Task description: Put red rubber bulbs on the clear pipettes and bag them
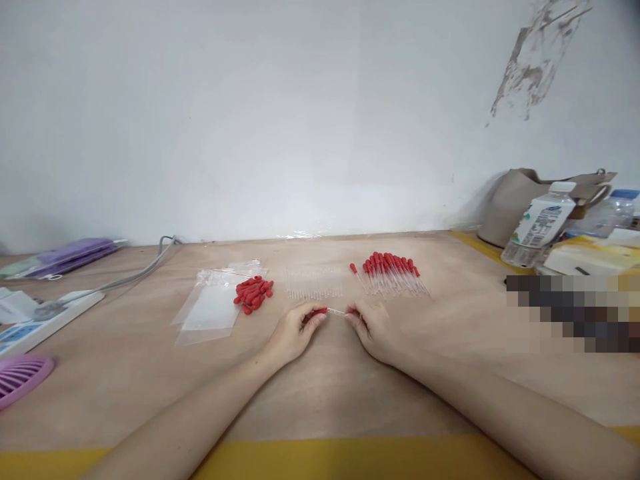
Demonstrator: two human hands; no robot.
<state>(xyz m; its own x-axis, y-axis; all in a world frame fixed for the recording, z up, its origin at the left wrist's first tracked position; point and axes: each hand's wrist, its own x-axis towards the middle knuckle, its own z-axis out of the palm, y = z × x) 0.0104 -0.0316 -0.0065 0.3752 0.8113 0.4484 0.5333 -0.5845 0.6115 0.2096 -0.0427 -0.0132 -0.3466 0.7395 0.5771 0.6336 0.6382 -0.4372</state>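
White wall (250,120) at the back, with a peeled patch high on the right. Brown-covered desk (310,400) below it, yellow band along the near edge. Far right: grey-brown bag (503,207), and in front of it a labelled bottle (540,225) with a white cap, leaning. Left side: power strip (65,319) with a grey cord plugged in. Nearer the middle, clear plastic sleeves (207,310) lie overlapped and flat.

Right of centre, a cluster of red-topped droppers (393,273), bulb ends toward the wall; one lies slightly apart at its left. Left hand (295,330) and right hand (373,327) face each other at centre, just above or on the desk; cannot tell which. Behind them, a row of clear tubes (314,285). Left of the row, a heap of loose bulbs (253,293), beside the sleeves and partly over them.

Left hand pinches a red bulb (320,311). Right hand pinches a thin tube (336,311) by its right end; its other end meets the bulb. Depth of fit too small to tell.
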